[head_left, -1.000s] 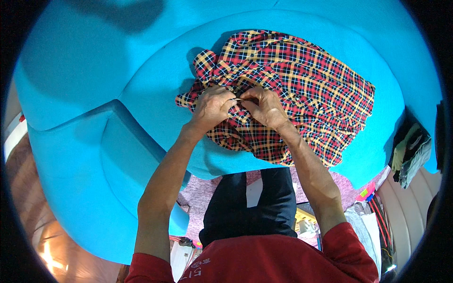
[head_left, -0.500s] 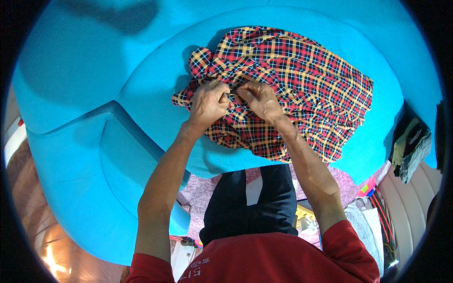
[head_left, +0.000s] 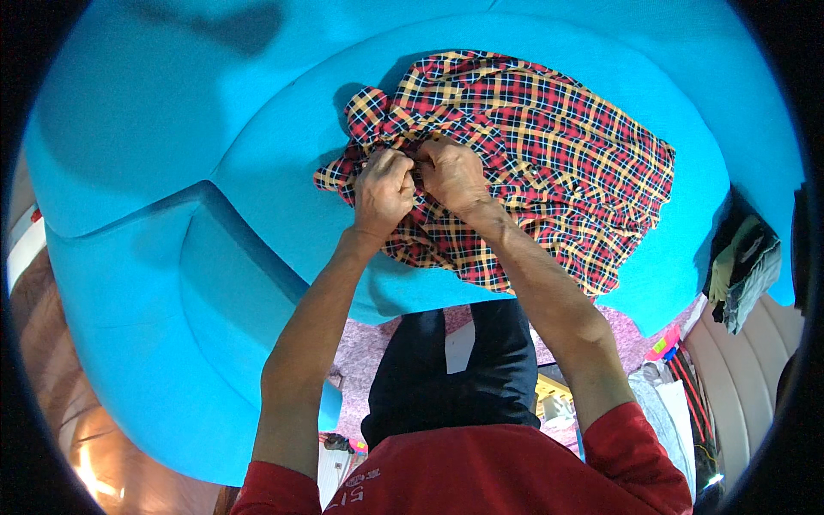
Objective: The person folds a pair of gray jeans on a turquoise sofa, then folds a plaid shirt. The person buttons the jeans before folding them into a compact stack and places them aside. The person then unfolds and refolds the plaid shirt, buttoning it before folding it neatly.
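A plaid shirt (head_left: 566,137) in red, black and yellow lies rumpled on the blue sofa seat (head_left: 283,180). Its narrower, bunched end is at the left, where both hands work close together. My left hand (head_left: 384,190) is closed, with the fingertips pinching the shirt's cloth. Just right of it, my right hand (head_left: 452,174) is also closed on the fabric, knuckles up. The fingers of both hands curl inward, so the exact bit of cloth between them is hidden.
A blue sofa arm (head_left: 227,257) curves at the left. Folded dark and grey-green clothes (head_left: 745,273) sit at the seat's right edge. Below lies a pinkish rug (head_left: 360,360), with a yellow item (head_left: 554,390) and grey-white cloth (head_left: 661,403) to the right.
My right hand has shifted slightly left and turned knuckles up, closer to the left hand. A dark strip of cloth seen between the hands before is now mostly covered.
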Available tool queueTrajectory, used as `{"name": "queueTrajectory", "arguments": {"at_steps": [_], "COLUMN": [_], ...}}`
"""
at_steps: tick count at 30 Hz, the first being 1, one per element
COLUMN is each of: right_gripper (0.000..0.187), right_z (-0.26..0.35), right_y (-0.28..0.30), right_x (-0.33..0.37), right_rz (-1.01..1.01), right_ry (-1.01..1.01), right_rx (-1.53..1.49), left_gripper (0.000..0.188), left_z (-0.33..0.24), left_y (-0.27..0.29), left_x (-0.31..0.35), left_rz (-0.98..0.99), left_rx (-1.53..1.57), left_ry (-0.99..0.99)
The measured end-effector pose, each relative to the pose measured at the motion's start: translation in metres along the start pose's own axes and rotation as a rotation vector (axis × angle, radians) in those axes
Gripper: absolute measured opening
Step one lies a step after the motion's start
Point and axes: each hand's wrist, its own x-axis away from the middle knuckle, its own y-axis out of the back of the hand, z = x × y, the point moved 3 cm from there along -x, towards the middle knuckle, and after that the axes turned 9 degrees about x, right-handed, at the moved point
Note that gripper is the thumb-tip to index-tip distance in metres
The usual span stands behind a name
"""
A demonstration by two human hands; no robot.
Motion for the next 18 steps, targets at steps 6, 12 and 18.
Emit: {"name": "queueTrajectory", "arguments": {"at_steps": [6,12,18], "right_gripper": [0.01,0.009,0.013], "right_z": [-0.002,0.006,0.012], "right_y": [-0.003,-0.003,-0.003], "right_x": [0.005,0.002,-0.005], "right_rz": [-0.116,-0.132,-0.042], "right_ry": [0.0,0.053,0.01], "right_rx": [-0.065,0.015,0.065], "left_gripper": [0.017,0.021,0.023], "left_z": [-0.003,-0.002,0.005], "left_y": [0.0,-0.002,-0.004], "left_x": [-0.002,-0.004,-0.001], "left_rz": [-0.059,0.003,-0.008], "left_rx": [0.028,-0.06,-0.025], "left_ry": [-0.046,0.033,0.031]}}
